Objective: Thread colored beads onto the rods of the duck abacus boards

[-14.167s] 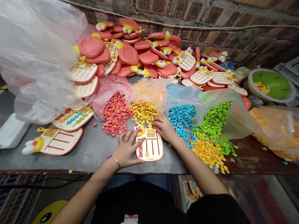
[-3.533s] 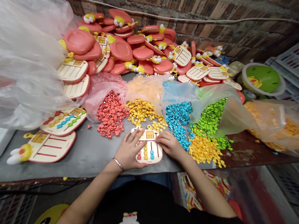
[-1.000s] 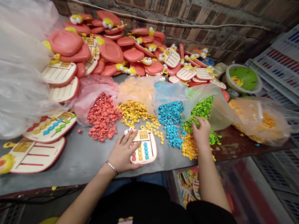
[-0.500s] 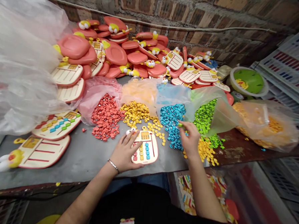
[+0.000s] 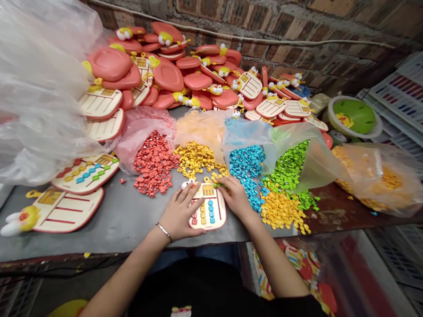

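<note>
A cream toy board (image 5: pixel 216 221) with a red rim lies on the grey table in front of me. Red, yellow and blue beads fill three of its rows; the rightmost red line is bare. My left hand (image 5: pixel 181 210) holds the board by its left side, fingers spread across it and thumb along the near edge. At the board's top right corner, my right hand (image 5: pixel 236 197) pinches a small green bead (image 5: pixel 216 185), mostly hidden by the fingertips. White bulging eyes (image 5: pixel 188 183) stick out at the board's upper left, partly behind my left fingers.
Open bags spill red beads (image 5: pixel 154 167), yellow beads (image 5: pixel 193 158), blue beads (image 5: pixel 246 162) and green beads (image 5: pixel 291 165). Loose yellow pieces (image 5: pixel 283 210) lie to the right. Toy boards (image 5: pixel 169 76) are piled against the brick wall; two more (image 5: pixel 70 210) rest at left beside clear plastic (image 5: pixel 33 97).
My right hand has moved left with the green bead, from over the blue beads to the board's top right corner. My left hand stays on the board. The view has shifted slightly.
</note>
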The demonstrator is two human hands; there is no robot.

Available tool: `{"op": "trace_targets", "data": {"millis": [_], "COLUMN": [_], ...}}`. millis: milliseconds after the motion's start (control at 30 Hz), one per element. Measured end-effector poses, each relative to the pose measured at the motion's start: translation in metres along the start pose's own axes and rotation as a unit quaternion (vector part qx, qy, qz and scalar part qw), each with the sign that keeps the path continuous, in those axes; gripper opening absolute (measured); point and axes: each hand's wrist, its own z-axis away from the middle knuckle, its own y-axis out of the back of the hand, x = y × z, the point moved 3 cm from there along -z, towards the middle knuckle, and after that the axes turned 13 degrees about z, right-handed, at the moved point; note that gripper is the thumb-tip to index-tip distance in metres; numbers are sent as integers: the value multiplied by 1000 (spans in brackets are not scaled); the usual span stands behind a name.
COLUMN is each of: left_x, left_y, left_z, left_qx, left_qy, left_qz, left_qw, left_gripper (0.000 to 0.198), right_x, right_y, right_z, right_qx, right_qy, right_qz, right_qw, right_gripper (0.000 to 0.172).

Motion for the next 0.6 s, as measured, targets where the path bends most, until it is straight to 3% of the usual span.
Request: {"op": "trace_targets", "data": {"millis": [333,467,600], "left_x": [1,1,1], "left_y": [0,0,1], "left_z": [-1,-1,-1], "left_qx": [-4,-10,-12], "left_qy": [1,3,4], "left_qz": [1,2,0], "left_qw": [1000,1000,1000], "left_gripper": [81,82,82], "right_x": [-4,-7,-2], "right_y": [4,0,0], "right_z": [-1,-1,-6], "right_qx": [6,-24,-62], "right_qy": [5,31,-2], "right_qz": [14,20,-9], "right_qw": [1000,999,998], "right_gripper": [10,11,8]}}
